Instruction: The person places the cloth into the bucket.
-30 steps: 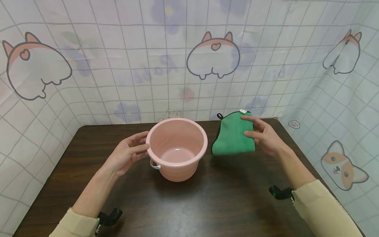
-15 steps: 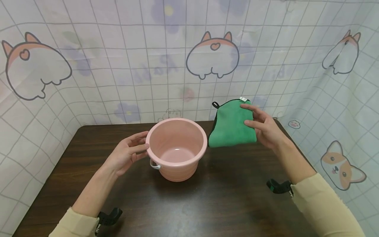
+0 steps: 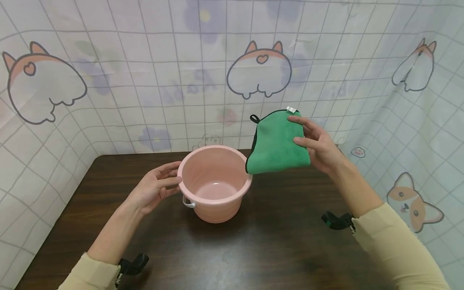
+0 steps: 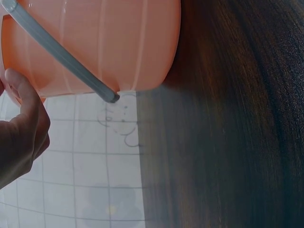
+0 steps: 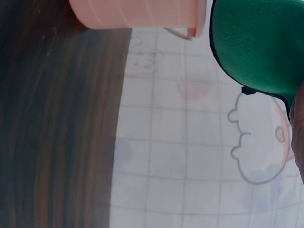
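A pink plastic bucket (image 3: 217, 210) stands upright on the table, its inside bare. Its grey handle (image 4: 61, 54) hangs down along the outer wall in the left wrist view. My left hand (image 3: 154, 188) holds the bucket's rim at the left, thumb and fingertips right at the lip. Between thumb and fingers, my right hand (image 3: 320, 146) pinches a folded green cleaning cloth (image 3: 276, 146) with black edging, a black hanging loop (image 3: 255, 119) and a white label. The cloth is raised, and its lower left corner overlaps the bucket's right rim in the head view.
The dark wood-grain table (image 3: 282, 245) reaches back to a white gridded curtain (image 3: 203, 52) printed with cartoon corgis. More of this curtain runs along both sides. Black wrist mounts (image 3: 134, 264) stick out near both sleeves.
My right hand has lifted the green cloth and moved it left, from beside the bucket to its right rim. My left hand and the bucket stay in place.
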### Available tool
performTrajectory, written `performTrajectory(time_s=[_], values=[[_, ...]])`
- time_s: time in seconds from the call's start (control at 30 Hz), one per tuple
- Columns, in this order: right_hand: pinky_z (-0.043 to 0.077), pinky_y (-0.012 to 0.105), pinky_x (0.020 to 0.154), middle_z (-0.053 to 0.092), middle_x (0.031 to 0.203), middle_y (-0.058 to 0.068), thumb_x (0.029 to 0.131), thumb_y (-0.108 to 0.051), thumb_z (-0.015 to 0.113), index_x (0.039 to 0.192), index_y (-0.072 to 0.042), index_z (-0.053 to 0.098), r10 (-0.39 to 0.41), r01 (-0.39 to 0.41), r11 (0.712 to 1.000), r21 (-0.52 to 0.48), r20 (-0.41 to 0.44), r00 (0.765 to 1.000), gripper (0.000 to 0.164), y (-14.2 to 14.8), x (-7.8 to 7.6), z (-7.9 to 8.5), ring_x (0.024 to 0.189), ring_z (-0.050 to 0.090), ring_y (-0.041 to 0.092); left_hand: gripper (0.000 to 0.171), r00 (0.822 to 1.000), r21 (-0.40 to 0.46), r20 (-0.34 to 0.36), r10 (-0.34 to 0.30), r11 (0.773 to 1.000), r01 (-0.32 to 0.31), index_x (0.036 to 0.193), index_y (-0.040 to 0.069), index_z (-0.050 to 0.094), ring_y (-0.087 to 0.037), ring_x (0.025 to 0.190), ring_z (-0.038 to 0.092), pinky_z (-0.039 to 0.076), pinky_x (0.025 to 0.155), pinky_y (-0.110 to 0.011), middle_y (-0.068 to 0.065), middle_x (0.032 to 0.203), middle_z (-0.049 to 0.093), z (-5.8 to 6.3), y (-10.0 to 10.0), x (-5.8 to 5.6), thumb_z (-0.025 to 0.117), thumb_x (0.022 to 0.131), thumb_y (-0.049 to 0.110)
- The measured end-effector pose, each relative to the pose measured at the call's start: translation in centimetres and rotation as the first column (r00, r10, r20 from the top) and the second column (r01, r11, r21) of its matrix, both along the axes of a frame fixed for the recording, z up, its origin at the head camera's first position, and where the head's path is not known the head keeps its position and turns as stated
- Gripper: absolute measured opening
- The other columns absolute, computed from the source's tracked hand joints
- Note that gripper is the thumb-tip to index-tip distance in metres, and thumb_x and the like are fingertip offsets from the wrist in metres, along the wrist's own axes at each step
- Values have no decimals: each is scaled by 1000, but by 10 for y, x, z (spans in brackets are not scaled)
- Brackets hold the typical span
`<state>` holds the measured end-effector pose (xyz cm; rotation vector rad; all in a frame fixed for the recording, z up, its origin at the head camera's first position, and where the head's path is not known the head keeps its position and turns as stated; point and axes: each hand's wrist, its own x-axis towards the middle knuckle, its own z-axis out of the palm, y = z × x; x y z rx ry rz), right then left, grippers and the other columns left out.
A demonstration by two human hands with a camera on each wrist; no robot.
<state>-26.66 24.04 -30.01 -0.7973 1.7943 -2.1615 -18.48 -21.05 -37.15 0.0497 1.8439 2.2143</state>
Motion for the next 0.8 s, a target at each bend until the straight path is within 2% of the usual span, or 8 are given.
performTrajectory(time_s=[0.07,0.17,0.2,0.47,0.63,0.8], values=[[51,28,95,30,160,7,102,6,51,148,-17,54,21,-21,1000,-9,-5,1000,51,-4,-1,1,140,37,18,63,1000,1,3,-2,1000,2,155,-3,33,-16,106,64,57,90,-30,-13,131,54,0,0,0,65,101,1],[57,31,86,41,150,11,101,7,50,147,-17,54,61,-61,997,-40,-1,998,51,-11,-3,3,122,52,23,64,1000,3,7,-7,1000,7,155,-3,32,-16,106,64,57,89,-29,-13,131,54,1,0,0,65,101,2],[57,31,86,41,150,10,101,7,50,147,-17,54,71,-71,997,-38,-9,997,51,-13,-3,3,122,53,22,64,1000,1,7,-9,1000,9,155,-3,32,-17,106,64,58,89,-29,-13,131,54,1,0,0,64,101,1],[53,35,96,35,156,10,99,2,56,143,-22,59,105,-105,994,18,-7,994,50,-30,-3,6,135,42,26,63,1000,9,5,-19,1000,19,154,-4,32,-15,104,64,58,87,-29,-10,126,57,2,1,-2,63,100,-1],[53,38,98,36,155,12,99,1,59,143,-21,58,151,-151,988,19,12,988,49,-42,-3,5,134,43,27,63,1000,12,4,-25,1000,25,154,-4,32,-16,103,64,58,87,-29,-11,126,57,1,0,-3,64,100,-1],[53,40,97,38,152,12,98,1,59,140,-23,59,173,-173,983,61,14,985,48,-52,-4,1,130,46,29,64,999,22,12,-34,999,34,155,-4,31,-17,104,65,58,87,-29,-12,127,57,1,-1,-4,64,100,-1]])
